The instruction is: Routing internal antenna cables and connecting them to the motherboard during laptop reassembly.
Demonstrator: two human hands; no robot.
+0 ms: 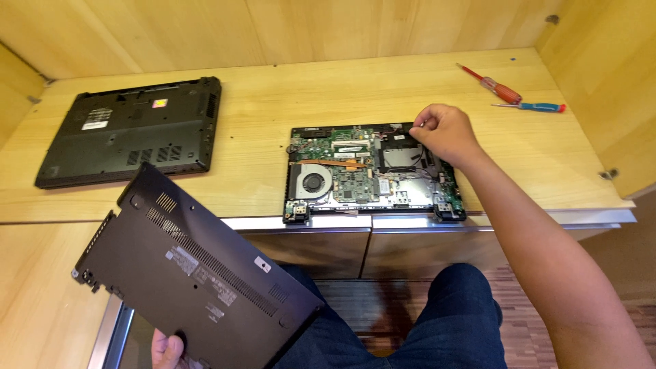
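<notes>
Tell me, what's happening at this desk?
A person is working on an opened laptop that lies on the wooden desk, its circuit board and fan exposed. Their right hand reaches into its upper right corner, while the left hand holds the removed dark bottom cover off to the side. A second, closed laptop lies upside down nearby, and two screwdrivers rest at the back.

Single head-worn view, steeply downward, close over wooden desk [383, 89] and lap.
</notes>
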